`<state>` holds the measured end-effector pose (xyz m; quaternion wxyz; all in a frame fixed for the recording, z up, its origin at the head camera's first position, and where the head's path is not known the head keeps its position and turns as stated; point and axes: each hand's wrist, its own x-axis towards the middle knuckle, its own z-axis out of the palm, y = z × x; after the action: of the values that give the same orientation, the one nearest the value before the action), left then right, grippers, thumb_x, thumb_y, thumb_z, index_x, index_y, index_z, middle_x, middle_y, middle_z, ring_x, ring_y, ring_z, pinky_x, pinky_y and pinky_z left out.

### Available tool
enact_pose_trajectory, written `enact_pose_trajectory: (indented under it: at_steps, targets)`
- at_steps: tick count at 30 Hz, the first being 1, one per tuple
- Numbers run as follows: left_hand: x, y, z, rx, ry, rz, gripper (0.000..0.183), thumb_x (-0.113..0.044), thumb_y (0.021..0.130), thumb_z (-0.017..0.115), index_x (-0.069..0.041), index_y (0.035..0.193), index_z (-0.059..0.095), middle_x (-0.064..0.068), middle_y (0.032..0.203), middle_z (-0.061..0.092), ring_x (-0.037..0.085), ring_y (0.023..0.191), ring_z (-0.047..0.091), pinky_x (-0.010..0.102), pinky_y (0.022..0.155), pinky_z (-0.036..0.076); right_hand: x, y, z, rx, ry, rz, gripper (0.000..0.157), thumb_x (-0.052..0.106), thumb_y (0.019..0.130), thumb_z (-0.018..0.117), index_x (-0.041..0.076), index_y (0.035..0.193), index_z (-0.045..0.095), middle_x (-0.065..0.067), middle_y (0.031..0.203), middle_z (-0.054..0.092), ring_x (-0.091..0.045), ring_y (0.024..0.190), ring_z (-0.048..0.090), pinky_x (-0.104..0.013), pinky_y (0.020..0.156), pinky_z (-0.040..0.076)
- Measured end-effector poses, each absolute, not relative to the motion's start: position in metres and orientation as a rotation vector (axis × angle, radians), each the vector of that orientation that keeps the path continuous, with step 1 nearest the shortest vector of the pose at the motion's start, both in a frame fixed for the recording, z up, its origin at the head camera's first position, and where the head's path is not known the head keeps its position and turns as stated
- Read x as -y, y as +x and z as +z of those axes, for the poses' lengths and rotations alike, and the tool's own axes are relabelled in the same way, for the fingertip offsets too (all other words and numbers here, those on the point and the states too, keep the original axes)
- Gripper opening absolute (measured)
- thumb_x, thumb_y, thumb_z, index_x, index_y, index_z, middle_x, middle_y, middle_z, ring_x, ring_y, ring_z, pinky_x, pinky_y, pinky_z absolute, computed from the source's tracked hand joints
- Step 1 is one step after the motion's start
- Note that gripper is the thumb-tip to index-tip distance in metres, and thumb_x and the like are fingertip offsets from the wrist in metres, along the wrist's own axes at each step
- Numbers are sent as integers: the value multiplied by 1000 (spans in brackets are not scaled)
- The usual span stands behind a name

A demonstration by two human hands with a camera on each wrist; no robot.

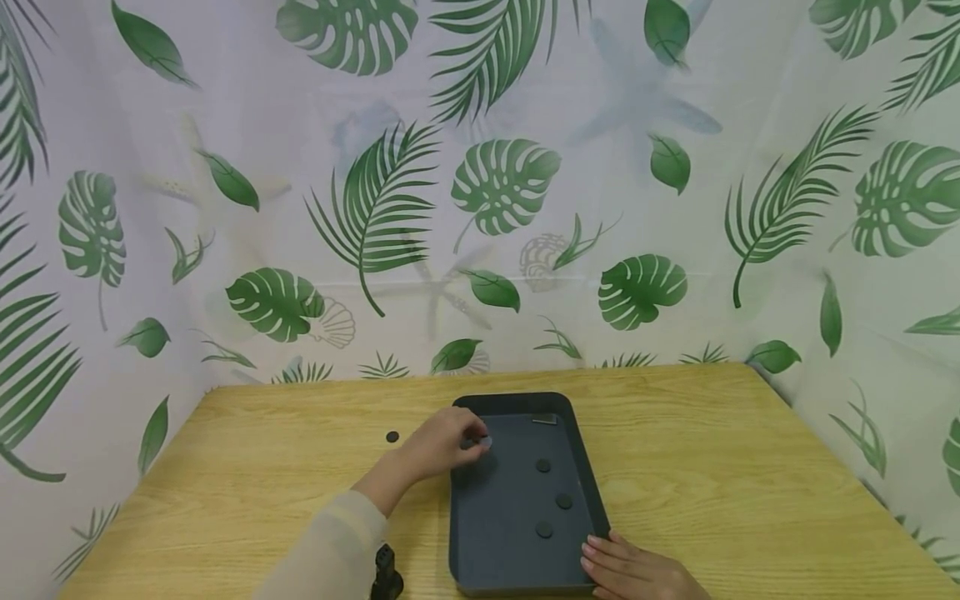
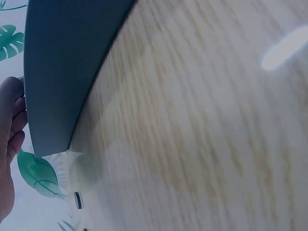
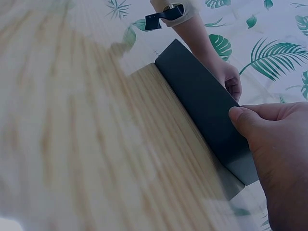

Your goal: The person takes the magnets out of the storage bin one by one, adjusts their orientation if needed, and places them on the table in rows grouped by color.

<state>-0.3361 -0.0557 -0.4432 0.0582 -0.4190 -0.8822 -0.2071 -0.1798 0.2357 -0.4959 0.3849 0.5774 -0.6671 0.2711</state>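
Note:
A dark grey rectangular tray (image 1: pixel 510 558) lies on the wooden table. Over its left side, my left hand (image 1: pixel 438 442) pinches a small, pale-looking round disc (image 1: pixel 486 442) between thumb and fingertips. Three dark round discs (image 1: pixel 564 501) lie apart on the tray floor. My right hand (image 1: pixel 637 571) is at the tray's near right corner; in the right wrist view, this hand (image 3: pixel 274 130) pinches the tray rim with thumb and fingers. The tray wall partly hides the left hand (image 2: pixel 10 130) in the left wrist view.
Another dark disc (image 1: pixel 392 437) lies on the table (image 1: pixel 712 467), left of the tray. A small rectangular piece (image 1: pixel 543 419) sits at the tray's far end. A leaf-patterned curtain (image 1: pixel 555 208) stands behind the table. A black device (image 1: pixel 386 575) is on the left forearm.

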Motion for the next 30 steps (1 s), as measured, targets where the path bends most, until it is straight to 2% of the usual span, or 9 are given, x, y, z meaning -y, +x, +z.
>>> enact_pose_trajectory:
  at_steps: [6,16,25,30]
  targets:
    - [68,-336,-441,2588,-1257,-643,18,-19,87,70,-7,101,65,3,95,65,14,84,62,25,74,51,-238,-182,-501,1696,1470,677,35,15,92,62,-16,108,63,-25,120,60,-25,127,48,-29,107,32]
    - [93,-339,-434,2558,-1179,-665,17,-16,85,71,-5,98,66,3,91,64,15,82,61,28,74,51,-231,-177,-486,1679,1475,699,35,15,94,59,-16,110,62,-20,131,52,-23,130,44,-28,107,31]
    - [115,-347,-428,2552,-1090,-649,13,-16,85,71,-9,95,67,0,88,64,13,79,60,28,71,50,-238,-180,-497,1690,1510,703,36,14,93,60,-18,111,61,-24,128,54,-26,131,44,-30,109,30]
    - [131,-349,-423,2560,-1011,-660,15,-13,83,73,-7,96,67,1,87,63,16,79,60,30,70,51,-240,-182,-501,1691,1505,692,37,14,92,62,-18,110,61,-26,124,57,-27,129,45,-30,108,30]
